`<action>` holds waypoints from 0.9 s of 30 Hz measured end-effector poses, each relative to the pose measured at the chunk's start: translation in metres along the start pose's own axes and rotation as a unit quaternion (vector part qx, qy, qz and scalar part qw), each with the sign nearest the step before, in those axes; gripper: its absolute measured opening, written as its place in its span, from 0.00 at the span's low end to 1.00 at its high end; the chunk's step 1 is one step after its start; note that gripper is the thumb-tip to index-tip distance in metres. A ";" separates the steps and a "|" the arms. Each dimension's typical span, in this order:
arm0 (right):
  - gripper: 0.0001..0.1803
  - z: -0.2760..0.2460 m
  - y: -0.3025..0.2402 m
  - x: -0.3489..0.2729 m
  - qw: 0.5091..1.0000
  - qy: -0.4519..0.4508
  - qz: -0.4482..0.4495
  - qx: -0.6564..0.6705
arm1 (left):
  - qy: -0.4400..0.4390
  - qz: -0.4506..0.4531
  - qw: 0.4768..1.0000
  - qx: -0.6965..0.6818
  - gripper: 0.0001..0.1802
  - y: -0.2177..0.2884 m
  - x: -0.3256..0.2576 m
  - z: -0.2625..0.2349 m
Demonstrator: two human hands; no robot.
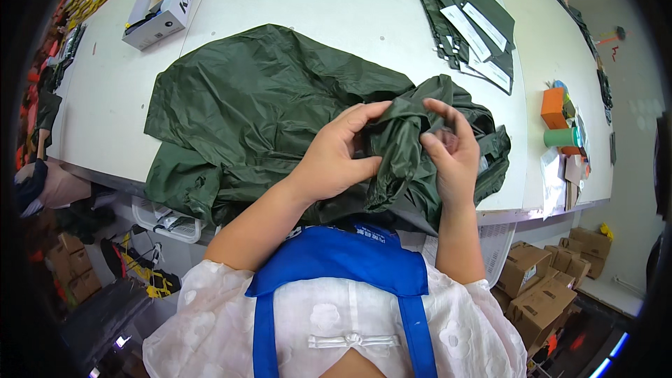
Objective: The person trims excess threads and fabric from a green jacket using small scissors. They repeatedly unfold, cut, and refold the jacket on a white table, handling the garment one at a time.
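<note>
A large dark green garment (231,98) of thin, shiny fabric lies crumpled across the white table in front of me. Its right part is bunched up and raised between my hands. My left hand (336,150) grips this bunch from the left, with the thumb below and the fingers above, partly tucked behind folds. On the other side my right hand (455,150) has its fingers curled around the fabric, thumb and forefinger some way apart at the bunch's edge. Folds hide which part of the garment is held.
Flat dark green pieces with white labels (483,31) lie at the far right. An open white box (164,3) stands far left. Near the right edge are an orange box (554,108) and a green spool (562,137). Cardboard boxes (539,301) sit below right. Other people appear at both sides.
</note>
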State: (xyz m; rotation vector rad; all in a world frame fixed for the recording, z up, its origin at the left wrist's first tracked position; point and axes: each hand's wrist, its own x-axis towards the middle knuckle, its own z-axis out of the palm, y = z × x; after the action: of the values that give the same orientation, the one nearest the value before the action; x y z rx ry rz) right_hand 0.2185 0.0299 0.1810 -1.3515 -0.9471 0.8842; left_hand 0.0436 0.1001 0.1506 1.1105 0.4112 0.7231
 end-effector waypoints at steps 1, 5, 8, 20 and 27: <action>0.14 -0.005 0.006 -0.003 1.000 -0.020 0.023 -0.001 | -0.020 -0.015 1.000 -0.010 0.39 0.008 -0.005 0.004; 0.09 -0.021 0.010 -0.017 0.999 -0.016 0.031 0.022 | -0.058 -0.040 0.995 -0.073 0.28 0.012 -0.012 0.000; 0.06 -0.039 0.007 -0.028 0.997 -0.052 0.041 0.038 | -0.023 -0.059 0.998 -0.004 0.14 0.014 -0.018 0.001; 0.08 -0.029 -0.004 -0.052 0.993 0.025 0.019 -0.117 | -0.047 -0.130 0.970 -0.202 0.09 0.014 -0.029 0.011; 0.09 -0.008 -0.036 -0.055 0.931 -0.063 -0.169 -0.317 | -0.092 -0.103 0.975 -0.175 0.11 0.017 -0.034 0.013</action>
State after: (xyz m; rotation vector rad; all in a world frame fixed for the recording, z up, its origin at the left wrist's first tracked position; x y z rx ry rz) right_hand 0.2040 -0.0253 0.2151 -1.6054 -1.6015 0.4074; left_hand 0.0219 0.0721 0.1699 0.7801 0.2249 0.4802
